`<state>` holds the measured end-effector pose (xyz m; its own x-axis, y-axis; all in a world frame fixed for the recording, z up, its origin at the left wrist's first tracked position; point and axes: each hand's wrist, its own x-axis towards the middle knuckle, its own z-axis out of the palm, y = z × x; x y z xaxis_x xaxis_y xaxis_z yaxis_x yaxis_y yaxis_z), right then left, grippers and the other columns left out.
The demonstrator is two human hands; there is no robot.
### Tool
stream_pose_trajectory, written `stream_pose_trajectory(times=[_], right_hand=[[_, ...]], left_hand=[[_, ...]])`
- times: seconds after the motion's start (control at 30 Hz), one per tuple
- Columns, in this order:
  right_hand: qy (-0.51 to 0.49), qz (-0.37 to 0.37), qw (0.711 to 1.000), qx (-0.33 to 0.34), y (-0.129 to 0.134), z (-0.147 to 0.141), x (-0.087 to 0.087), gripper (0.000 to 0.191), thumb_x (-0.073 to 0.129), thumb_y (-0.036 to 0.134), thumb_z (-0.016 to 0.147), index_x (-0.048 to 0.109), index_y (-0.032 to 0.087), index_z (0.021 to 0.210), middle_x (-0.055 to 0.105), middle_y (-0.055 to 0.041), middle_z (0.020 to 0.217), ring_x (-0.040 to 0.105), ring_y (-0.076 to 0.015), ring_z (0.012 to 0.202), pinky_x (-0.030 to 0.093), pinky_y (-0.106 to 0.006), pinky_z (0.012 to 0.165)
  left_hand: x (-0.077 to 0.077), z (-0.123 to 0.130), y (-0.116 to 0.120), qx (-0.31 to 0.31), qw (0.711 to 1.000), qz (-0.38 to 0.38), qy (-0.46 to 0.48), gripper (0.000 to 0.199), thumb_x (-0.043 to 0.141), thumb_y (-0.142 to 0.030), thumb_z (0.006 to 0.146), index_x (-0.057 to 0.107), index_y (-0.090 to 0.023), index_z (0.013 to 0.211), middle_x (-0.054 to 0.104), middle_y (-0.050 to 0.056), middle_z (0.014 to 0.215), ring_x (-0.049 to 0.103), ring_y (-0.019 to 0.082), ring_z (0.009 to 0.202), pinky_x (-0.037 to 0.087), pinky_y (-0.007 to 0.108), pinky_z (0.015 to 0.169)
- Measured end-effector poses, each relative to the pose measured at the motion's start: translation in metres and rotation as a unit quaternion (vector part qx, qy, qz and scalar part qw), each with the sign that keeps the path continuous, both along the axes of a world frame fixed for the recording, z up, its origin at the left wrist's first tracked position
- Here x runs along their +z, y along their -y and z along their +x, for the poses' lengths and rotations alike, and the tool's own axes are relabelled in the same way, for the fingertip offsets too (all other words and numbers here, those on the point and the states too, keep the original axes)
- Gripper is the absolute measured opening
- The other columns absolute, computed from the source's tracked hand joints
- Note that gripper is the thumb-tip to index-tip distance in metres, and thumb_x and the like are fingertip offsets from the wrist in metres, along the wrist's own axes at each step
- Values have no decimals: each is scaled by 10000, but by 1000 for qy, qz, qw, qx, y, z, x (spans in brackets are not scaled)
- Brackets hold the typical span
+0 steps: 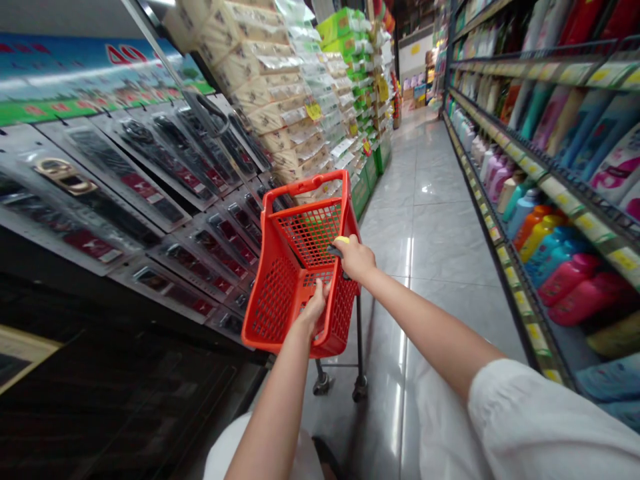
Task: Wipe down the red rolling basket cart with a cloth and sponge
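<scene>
A red plastic shopping cart (273,293) with lattice walls stands in front of me, seen tilted. Its basket shows no goods in the visible part. My right hand (357,258) is closed at the basket's right rim, around a dark piece with a yellow end (341,239); whether that piece belongs to the cart is unclear. Lower down, my left hand (315,308) grips the near side of the cart, thumb up, its other fingers largely hidden. Both arms reach forward from white sleeves. Dark legs with caster wheels (321,383) show under the basket.
Packaged belts (145,180) hang on a display close along the cart's left side. Beyond it rise stacked beige packs (280,87) and green cartons (350,40). Shelves of colourful bottles (565,273) line the right. Between them a grey tiled aisle (435,233) runs ahead.
</scene>
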<state>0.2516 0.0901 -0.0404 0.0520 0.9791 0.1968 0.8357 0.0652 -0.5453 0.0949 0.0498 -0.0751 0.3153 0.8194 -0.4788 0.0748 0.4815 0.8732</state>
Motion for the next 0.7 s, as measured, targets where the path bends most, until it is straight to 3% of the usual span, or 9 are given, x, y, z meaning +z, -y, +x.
stream_pose_trajectory(times=[0.1,0.23,0.33,0.47,0.53,0.6,0.7], right_hand=[[14,-2,999,50,47,-14,-15,459,443,229,896,531,348,1331,514,-84,1155,617,-226,883,468,-335,772],[-8,4,991,130,100,-26,-36,514,496,243,865,499,379,1361,532,-66,1155,624,-214,850,471,-319,760],[-10,3,992,129,94,-19,-36,498,482,244,883,503,422,1347,537,-39,1160,625,-198,892,470,-300,787],[16,-4,999,46,59,-10,-27,481,422,260,928,467,434,1375,517,-39,1192,624,-188,936,477,-291,793],[27,-6,999,36,59,-12,-26,496,421,265,933,439,422,1403,509,-55,1200,622,-192,931,479,-293,788],[33,2,996,77,77,-18,-31,514,460,249,913,448,409,1402,502,-67,1220,615,-195,935,477,-296,804],[26,25,976,216,121,-26,-42,546,560,212,845,503,404,1352,493,-58,1265,591,-202,984,470,-299,845]], left_hand=[[5,2,-3,-18,998,-28,49,810,82,-732,876,556,-270,1342,735,67,1113,654,260,1111,486,441,974],[7,-1,0,-6,998,-38,50,841,129,-759,859,549,-216,1345,731,101,1115,662,290,1080,508,441,943],[5,-5,3,-13,995,-51,85,795,184,-734,877,511,-211,1380,719,112,1142,650,300,1102,490,463,969],[-1,-8,0,-20,985,-56,163,751,124,-689,906,427,-261,1444,678,99,1232,637,289,1127,456,517,1002],[-3,-9,-4,-16,979,-57,195,773,126,-707,894,400,-257,1460,648,106,1281,631,292,1134,459,518,996],[-3,-9,-7,-7,976,-62,208,827,108,-734,873,398,-231,1462,633,120,1300,621,300,1146,468,498,989],[2,-8,-8,15,980,-58,190,939,8,-760,833,438,-187,1440,653,132,1267,606,302,1171,449,459,1022]])
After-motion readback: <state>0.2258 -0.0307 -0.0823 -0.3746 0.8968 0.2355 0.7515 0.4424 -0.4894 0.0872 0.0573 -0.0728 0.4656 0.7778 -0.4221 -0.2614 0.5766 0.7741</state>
